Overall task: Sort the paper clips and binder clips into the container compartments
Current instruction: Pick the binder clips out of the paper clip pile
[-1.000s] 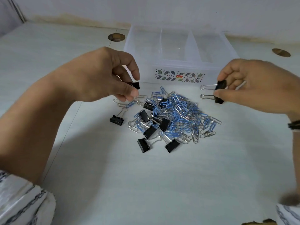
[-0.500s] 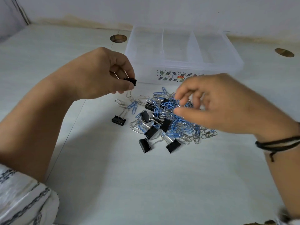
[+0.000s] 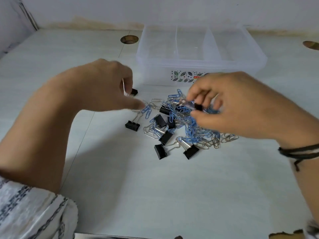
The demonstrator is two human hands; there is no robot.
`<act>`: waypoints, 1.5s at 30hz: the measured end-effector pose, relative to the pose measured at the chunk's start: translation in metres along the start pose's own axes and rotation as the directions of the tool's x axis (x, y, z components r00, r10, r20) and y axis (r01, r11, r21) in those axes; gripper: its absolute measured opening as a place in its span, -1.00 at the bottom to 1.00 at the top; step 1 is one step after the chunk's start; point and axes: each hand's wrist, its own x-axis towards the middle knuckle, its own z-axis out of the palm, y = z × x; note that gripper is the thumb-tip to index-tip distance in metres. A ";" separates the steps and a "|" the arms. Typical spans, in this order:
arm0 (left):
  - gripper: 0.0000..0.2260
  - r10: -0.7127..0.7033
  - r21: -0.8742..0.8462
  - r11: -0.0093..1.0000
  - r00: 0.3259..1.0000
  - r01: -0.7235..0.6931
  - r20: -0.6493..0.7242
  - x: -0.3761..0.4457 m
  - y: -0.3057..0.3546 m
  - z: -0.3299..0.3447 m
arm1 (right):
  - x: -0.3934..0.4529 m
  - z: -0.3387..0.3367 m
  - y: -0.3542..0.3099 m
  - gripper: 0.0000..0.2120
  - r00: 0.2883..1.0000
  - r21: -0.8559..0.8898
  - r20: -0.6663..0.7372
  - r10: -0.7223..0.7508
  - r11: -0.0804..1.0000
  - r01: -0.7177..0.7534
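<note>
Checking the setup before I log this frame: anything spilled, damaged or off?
Nothing stands out. The paper clips and binder clips lie in one loose heap on the table, unsorted as expected. The clear container sits upright behind them, and its visible compartments look empty. Each hand pinches a binder clip.

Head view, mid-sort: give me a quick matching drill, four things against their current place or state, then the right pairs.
Things:
1. left hand
2. right hand
3. container
4. lone binder clip

States:
A. lies on the table, left of the pile
B. over the pile, pinching a black binder clip
C. compartments look empty
D. left of the pile, holding a binder clip by the container's corner

Pairs: 1-D, 2-B, 3-C, 4-A
</note>
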 end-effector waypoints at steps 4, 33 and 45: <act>-0.35 -0.032 0.063 0.998 0.977 0.019 0.209 -0.004 0.009 0.006 | -0.003 -0.024 0.045 -0.76 0.980 -0.271 -0.047 0.193 0.942 -0.198; -0.59 0.117 -0.216 0.967 0.989 -0.133 -0.085 -0.001 0.012 0.001 | 0.009 0.042 0.001 -0.70 0.982 -0.142 0.125 -0.143 0.977 0.160; -0.74 0.275 -0.325 0.916 0.958 -0.236 0.079 0.001 0.031 0.024 | 0.006 -0.019 0.041 -0.79 0.980 0.423 -0.145 0.139 0.904 -0.066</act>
